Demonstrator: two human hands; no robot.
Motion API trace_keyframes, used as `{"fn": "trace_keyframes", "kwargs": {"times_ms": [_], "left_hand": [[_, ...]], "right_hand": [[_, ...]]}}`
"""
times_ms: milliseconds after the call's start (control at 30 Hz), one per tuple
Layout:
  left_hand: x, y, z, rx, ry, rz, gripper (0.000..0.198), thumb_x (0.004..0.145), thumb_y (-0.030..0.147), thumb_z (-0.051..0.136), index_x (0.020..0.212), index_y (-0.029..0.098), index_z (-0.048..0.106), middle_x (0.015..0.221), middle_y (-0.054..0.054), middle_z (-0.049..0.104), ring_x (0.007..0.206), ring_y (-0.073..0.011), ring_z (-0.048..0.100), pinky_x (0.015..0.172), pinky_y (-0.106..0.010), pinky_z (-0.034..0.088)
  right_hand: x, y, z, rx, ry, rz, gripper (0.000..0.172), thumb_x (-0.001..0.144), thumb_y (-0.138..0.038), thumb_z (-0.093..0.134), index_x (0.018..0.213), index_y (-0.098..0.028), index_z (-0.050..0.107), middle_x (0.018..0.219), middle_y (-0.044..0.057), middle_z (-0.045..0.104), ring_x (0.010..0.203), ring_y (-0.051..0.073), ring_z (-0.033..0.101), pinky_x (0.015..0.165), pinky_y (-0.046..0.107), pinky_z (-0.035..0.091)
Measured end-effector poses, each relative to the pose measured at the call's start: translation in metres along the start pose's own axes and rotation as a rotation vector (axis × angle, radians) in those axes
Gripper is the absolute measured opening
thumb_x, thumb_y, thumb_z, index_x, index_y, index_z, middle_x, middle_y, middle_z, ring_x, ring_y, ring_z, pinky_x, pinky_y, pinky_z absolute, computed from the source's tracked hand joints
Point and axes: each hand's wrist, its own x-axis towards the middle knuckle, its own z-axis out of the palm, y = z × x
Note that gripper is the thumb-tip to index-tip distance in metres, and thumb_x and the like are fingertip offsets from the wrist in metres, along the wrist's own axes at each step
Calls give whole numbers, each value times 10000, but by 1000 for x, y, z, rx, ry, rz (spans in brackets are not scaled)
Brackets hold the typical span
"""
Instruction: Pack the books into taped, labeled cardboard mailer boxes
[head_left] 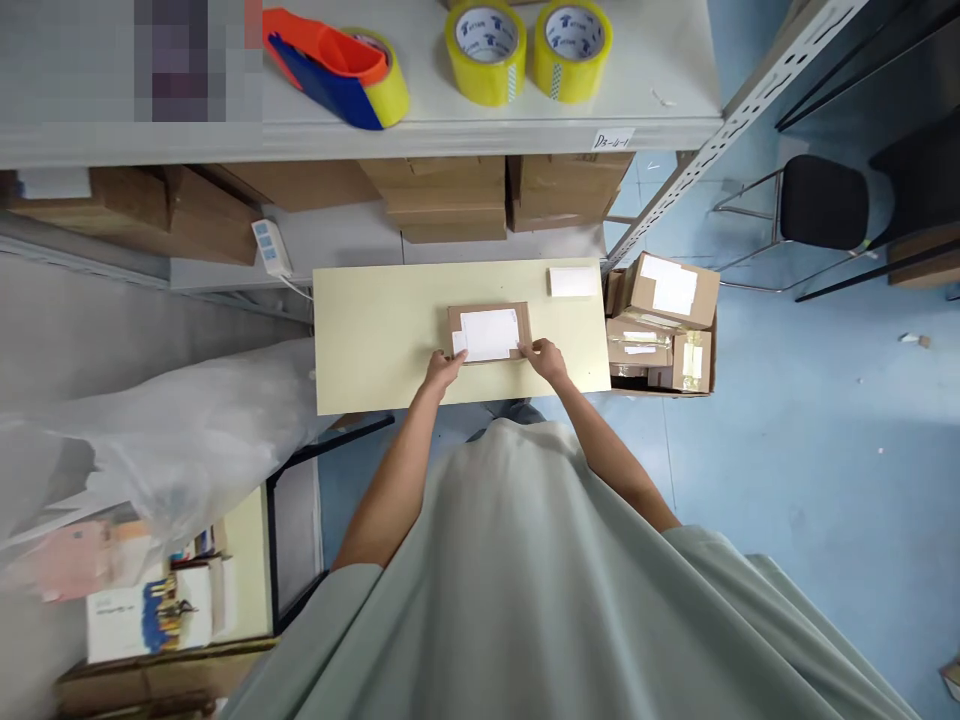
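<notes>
A small brown cardboard box [451,320] lies flat on the pale yellow table [375,330], with a white label [489,335] across most of its top. My left hand [445,368] grips the box's near left corner, its thumb resting by the label's edge. At the near right corner, my right hand [546,360] has its fingers closed on the box's edge. The undersides of both hands' grips are hidden. A white stack of paper or labels [572,282] sits at the table's far right corner.
Right of the table stands an open carton [714,350] of labelled parcels. A shelf [420,135] beyond holds yellow tape rolls [486,55] and a tape dispenser [330,65]. Large plastic wrap [202,430] bulges at the left. A black chair [825,200] stands far right.
</notes>
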Motion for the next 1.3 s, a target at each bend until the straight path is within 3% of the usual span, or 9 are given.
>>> {"fn": "trace_keyframes", "kwargs": {"times_ms": [133,267,400,567,767,867,1000,1133,1300], "left_hand": [[-20,-16,7,-12,6,13,339,805,434,899,948,243,658,912,-89,772,1005,-287,759,842,-356,573],[-52,-41,6,-9,2,47,249,891,437,825,944,231,695,1003,-121,813,1122,-318,771,926,-363,565],[-89,-64,18,-121,-26,191,264,1030,490,711,1051,228,737,1196,-134,843,1270,-306,761,1059,-370,569],[-120,-74,48,-171,-80,325,298,1060,460,710,1204,208,777,1381,-146,807,1399,-302,719,1191,-379,537],[-137,-79,77,-100,-108,335,424,1016,416,748,1360,168,739,1500,-217,733,1377,-349,717,1107,-433,604],[-141,-83,81,-48,-73,342,331,981,357,746,1256,173,764,1393,-186,781,1285,-322,750,1100,-423,600],[-147,-81,90,19,-31,321,186,945,340,718,1045,200,790,1159,-118,845,1164,-303,785,1102,-409,585],[-167,-63,127,5,-9,255,279,928,421,750,1089,201,808,1155,-114,856,1137,-310,803,1075,-417,601],[-213,-25,218,4,-167,240,384,923,524,806,1154,218,823,1185,-108,855,1193,-329,797,1081,-426,615]], "right_hand": [[-24,9,20,61,35,-80,354,1192,-381,511,1393,-218,753,1454,122,809,1317,193,784,1024,227,565],[-58,25,30,91,43,-94,389,1179,-405,508,1421,-246,768,1396,75,840,1293,207,795,1000,252,601],[-93,57,20,213,134,-90,496,1166,-536,516,1467,-230,766,1429,99,825,1342,238,776,1053,299,615],[-126,107,-5,336,204,-49,659,1141,-649,515,1551,-175,720,1591,143,721,1487,271,690,1186,376,587],[-127,157,-10,564,190,-123,792,961,-792,704,1438,-166,785,1576,173,724,1499,365,679,1280,503,538],[-119,166,-5,596,191,-166,786,885,-827,762,1336,-185,811,1479,183,784,1412,388,735,1263,551,553],[-112,177,-12,558,135,-233,651,904,-782,757,1206,-209,822,1334,158,845,1350,394,761,1210,561,598],[-108,213,-47,575,103,-267,665,925,-781,719,1230,-198,820,1343,158,841,1333,405,767,1148,551,634],[-102,299,-121,645,137,-242,749,931,-844,682,1296,-205,822,1371,155,836,1336,390,768,1138,537,635]]}}
